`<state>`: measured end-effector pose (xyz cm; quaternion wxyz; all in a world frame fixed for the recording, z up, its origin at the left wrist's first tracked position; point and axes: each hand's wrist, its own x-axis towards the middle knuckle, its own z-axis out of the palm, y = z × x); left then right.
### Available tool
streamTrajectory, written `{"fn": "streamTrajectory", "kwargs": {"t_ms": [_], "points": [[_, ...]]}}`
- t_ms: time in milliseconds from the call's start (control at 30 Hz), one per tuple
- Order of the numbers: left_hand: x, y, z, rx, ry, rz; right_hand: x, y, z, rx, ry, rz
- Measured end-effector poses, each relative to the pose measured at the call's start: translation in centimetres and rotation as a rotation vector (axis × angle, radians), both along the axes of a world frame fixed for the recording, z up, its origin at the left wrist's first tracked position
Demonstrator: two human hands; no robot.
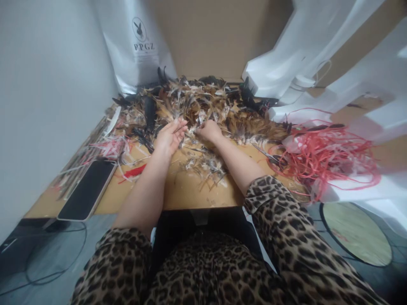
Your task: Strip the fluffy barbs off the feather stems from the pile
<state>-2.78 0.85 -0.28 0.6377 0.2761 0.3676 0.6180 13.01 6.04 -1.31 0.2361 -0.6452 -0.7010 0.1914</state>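
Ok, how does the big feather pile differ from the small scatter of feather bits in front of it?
Size: the big feather pile spans much of the table's width; the feather bits cover a small patch. Colour: the pile mixes golden brown, black and white; the bits look mostly grey and whitish. Depth: the pile is heaped up; the bits lie thin. Both rest on the table.

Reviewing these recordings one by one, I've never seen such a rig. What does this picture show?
No machine here: a camera on a person's head looks forward and down at their own bare hands. The left hand, palm partly up, and the right hand are at the front of a feather heap on a table. Whether either holds anything is too blurred to tell. A phone lies at the left, scissors and a tangle of red strands at the right.
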Motion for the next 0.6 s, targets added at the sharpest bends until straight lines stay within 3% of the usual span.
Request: {"fn": "streamTrajectory", "kwargs": {"t_ms": [133,367,467,600], "points": [[0.1,-0.1,0.2,-0.022,0.004,-0.015,0.0,0.4,-0.3,0.006,0.315,0.023],[0.7,-0.5,0.1,-0.059,-0.027,-0.133,1.5,-1.2,1.1,-0.059,0.928,0.078],[0.9,-0.7,-0.1,-0.064,-0.034,-0.184,1.9,-1.8,1.3,0.000,0.996,0.101],[0.9,-0.6,-0.2,-0.073,-0.037,-0.184,2.6,-2.2,1.3,-0.020,0.911,0.179]]}}
